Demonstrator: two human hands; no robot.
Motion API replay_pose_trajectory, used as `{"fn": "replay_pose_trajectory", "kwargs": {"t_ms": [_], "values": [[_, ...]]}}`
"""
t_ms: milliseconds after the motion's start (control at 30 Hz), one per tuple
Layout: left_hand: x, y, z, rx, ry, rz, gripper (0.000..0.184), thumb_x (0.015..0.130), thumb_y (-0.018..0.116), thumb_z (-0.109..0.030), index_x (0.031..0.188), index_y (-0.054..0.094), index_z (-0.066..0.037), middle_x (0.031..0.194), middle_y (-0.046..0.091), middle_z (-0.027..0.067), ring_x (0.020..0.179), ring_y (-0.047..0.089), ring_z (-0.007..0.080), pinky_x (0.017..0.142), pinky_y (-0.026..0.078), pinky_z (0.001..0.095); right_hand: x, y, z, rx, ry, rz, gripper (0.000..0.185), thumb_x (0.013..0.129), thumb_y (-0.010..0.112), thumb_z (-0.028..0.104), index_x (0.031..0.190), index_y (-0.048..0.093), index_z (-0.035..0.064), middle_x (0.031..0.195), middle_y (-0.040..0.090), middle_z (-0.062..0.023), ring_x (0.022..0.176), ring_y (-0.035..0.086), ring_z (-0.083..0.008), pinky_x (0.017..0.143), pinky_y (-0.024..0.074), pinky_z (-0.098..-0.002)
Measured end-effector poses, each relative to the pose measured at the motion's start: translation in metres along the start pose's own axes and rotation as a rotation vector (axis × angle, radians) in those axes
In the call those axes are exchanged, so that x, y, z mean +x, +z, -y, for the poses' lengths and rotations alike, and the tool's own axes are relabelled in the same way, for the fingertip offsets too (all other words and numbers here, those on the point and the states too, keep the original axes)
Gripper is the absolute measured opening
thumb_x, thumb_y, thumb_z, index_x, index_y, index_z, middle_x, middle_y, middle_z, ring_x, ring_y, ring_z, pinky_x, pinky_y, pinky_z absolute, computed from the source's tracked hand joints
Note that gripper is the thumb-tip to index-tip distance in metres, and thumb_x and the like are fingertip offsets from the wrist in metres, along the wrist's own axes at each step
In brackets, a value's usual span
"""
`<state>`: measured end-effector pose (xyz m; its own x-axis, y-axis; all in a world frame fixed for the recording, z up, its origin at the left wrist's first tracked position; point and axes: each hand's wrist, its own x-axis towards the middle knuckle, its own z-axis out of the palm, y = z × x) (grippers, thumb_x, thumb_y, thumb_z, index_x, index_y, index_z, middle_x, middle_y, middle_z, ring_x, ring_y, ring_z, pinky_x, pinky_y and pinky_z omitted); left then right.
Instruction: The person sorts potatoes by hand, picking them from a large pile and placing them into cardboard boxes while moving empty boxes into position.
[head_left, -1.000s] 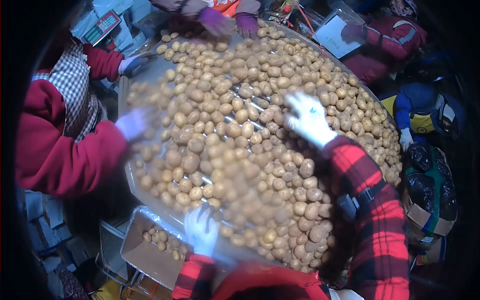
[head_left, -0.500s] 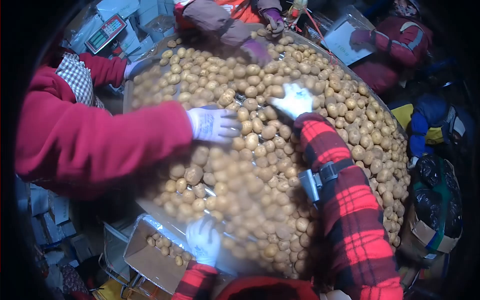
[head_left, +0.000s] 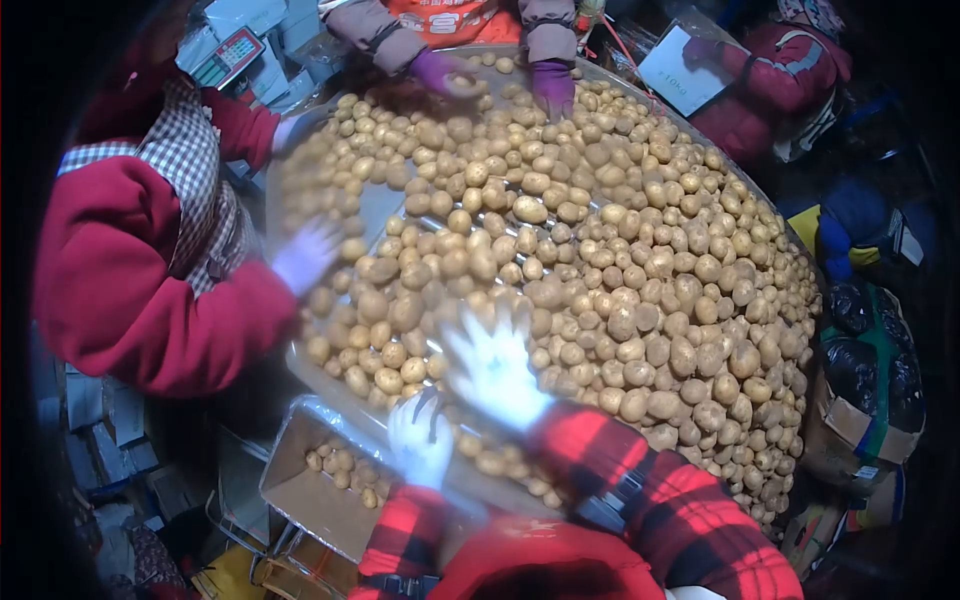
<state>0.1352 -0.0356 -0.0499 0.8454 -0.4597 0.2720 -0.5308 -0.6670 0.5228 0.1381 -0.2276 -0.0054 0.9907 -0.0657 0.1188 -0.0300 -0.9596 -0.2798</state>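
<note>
A large heap of potatoes [head_left: 640,320] covers the sorting table before me. My right hand [head_left: 497,365], in a white glove, lies over the near part of the heap with its fingers spread; it grips no potato that I can see. Close on its left is my left hand [head_left: 418,440], also white-gloved, at the table's near edge. Its fingers point toward the potatoes and look loosely stretched, with nothing visible in them. Below and left of this hand stands an open carton [head_left: 325,510] with a plastic liner and several potatoes inside.
At the left, a co-worker's gloved hand [head_left: 307,257] blurs over the potatoes. Another person's purple-gloved hands [head_left: 553,90] work at the far edge. A scale [head_left: 228,58] stands at the back left, and a person at the back right holds a white box [head_left: 690,70]. A carton with black bags [head_left: 870,375] stands right.
My right hand has swept back toward me and left, near my left hand. Potatoes have shifted, baring some table surface. The left co-worker's hand has drawn back; the far person's hands have moved.
</note>
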Motion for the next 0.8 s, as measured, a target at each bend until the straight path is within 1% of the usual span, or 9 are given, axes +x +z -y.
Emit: {"fn": "replay_pose_trajectory", "kwargs": {"t_ms": [67, 100, 200, 267, 400, 533, 667, 733, 800], "values": [[0.000, -0.004, 0.000, -0.009, -0.013, 0.011, 0.027, 0.080, 0.065, -0.005, 0.107, 0.071, -0.009, 0.115, 0.071, 0.0090, 0.108, 0.063, 0.0316, 0.103, 0.047, 0.0477, -0.033, -0.012, 0.008, 0.076, -0.072, 0.154, 0.059, 0.085, 0.066, 0.041, 0.138, 0.060, 0.0163, 0.152, 0.048, -0.0135, 0.141, 0.027, -0.0590, 0.111, 0.0139, -0.0803], [0.000, -0.004, 0.002, -0.024, -0.010, 0.028, 0.030, 0.080, 0.065, -0.007, 0.109, 0.071, -0.009, 0.117, 0.070, 0.0096, 0.109, 0.062, 0.0322, 0.104, 0.046, 0.0486, -0.047, -0.024, 0.007, 0.107, -0.151, 0.126, 0.050, 0.084, 0.066, 0.030, 0.132, 0.063, 0.0124, 0.143, 0.055, -0.0160, 0.137, 0.038, -0.0553, 0.111, 0.0295, -0.0706], [0.001, -0.005, -0.002, -0.055, -0.024, 0.047, 0.032, 0.081, 0.066, -0.008, 0.112, 0.071, -0.009, 0.119, 0.068, 0.0099, 0.111, 0.061, 0.0325, 0.106, 0.044, 0.0495, -0.025, -0.061, -0.030, 0.381, 0.013, 0.211, 0.041, 0.083, 0.067, 0.025, 0.121, 0.063, 0.0097, 0.119, 0.063, -0.0183, 0.115, 0.059, -0.0420, 0.094, 0.0483, -0.0540], [0.005, -0.006, -0.003, -0.040, -0.038, 0.055, 0.029, 0.081, 0.065, -0.007, 0.109, 0.072, -0.011, 0.119, 0.069, 0.0081, 0.111, 0.063, 0.0304, 0.106, 0.044, 0.0481, 0.018, -0.092, -0.084, 0.152, -0.100, 0.055, 0.042, 0.087, 0.065, 0.023, 0.127, 0.062, 0.0097, 0.110, 0.069, -0.0176, 0.103, 0.065, -0.0378, 0.089, 0.0534, -0.0451], [0.006, -0.004, -0.004, -0.019, -0.066, 0.052, 0.030, 0.081, 0.065, -0.008, 0.110, 0.072, -0.012, 0.118, 0.070, 0.0076, 0.111, 0.063, 0.0301, 0.106, 0.044, 0.0478, 0.096, -0.039, -0.197, -0.077, -0.059, -0.175, 0.053, 0.087, 0.066, 0.021, 0.139, 0.058, 0.0136, 0.130, 0.064, -0.0173, 0.110, 0.064, -0.0347, 0.095, 0.0502, -0.0474], [0.004, -0.005, -0.004, -0.007, -0.084, 0.066, 0.031, 0.080, 0.065, -0.006, 0.109, 0.073, -0.013, 0.117, 0.070, 0.0079, 0.110, 0.063, 0.0301, 0.106, 0.045, 0.0478, 0.156, 0.017, -0.225, -0.343, -0.071, 0.053, 0.046, 0.095, 0.048, 0.011, 0.140, 0.058, 0.0177, 0.129, 0.064, -0.0147, 0.109, 0.066, -0.0338, 0.094, 0.0506, -0.0476], [0.004, -0.006, -0.002, -0.036, -0.061, 0.070, 0.032, 0.081, 0.065, -0.005, 0.112, 0.073, -0.012, 0.117, 0.070, 0.0084, 0.111, 0.064, 0.0291, 0.106, 0.045, 0.0479, 0.173, -0.013, -0.216, -0.115, 0.161, 0.283, 0.056, 0.085, 0.062, 0.009, 0.140, 0.057, 0.0143, 0.124, 0.067, -0.0170, 0.111, 0.066, -0.0330, 0.089, 0.0550, -0.0421], [0.006, -0.006, -0.004, -0.046, -0.064, 0.077, 0.032, 0.084, 0.064, -0.006, 0.114, 0.072, -0.011, 0.119, 0.070, 0.0080, 0.111, 0.064, 0.0271, 0.106, 0.046, 0.0476, 0.147, -0.024, -0.220, 0.415, 0.348, 0.174, 0.055, 0.082, 0.067, 0.017, 0.137, 0.061, 0.0121, 0.126, 0.068, -0.0150, 0.111, 0.068, -0.0301, 0.094, 0.0539, -0.0390], [0.007, 0.001, -0.014, -0.687, -0.367, -0.062, 0.037, 0.094, 0.060, -0.008, 0.130, 0.065, -0.010, 0.130, 0.064, 0.0077, 0.112, 0.064, 0.0240, 0.105, 0.047, 0.0468, 0.113, -0.066, -0.177, 0.960, 0.438, 0.145, 0.056, 0.087, 0.073, 0.027, 0.135, 0.060, 0.0019, 0.120, 0.069, -0.0128, 0.107, 0.065, -0.0178, 0.090, 0.0539, -0.0330]]}}
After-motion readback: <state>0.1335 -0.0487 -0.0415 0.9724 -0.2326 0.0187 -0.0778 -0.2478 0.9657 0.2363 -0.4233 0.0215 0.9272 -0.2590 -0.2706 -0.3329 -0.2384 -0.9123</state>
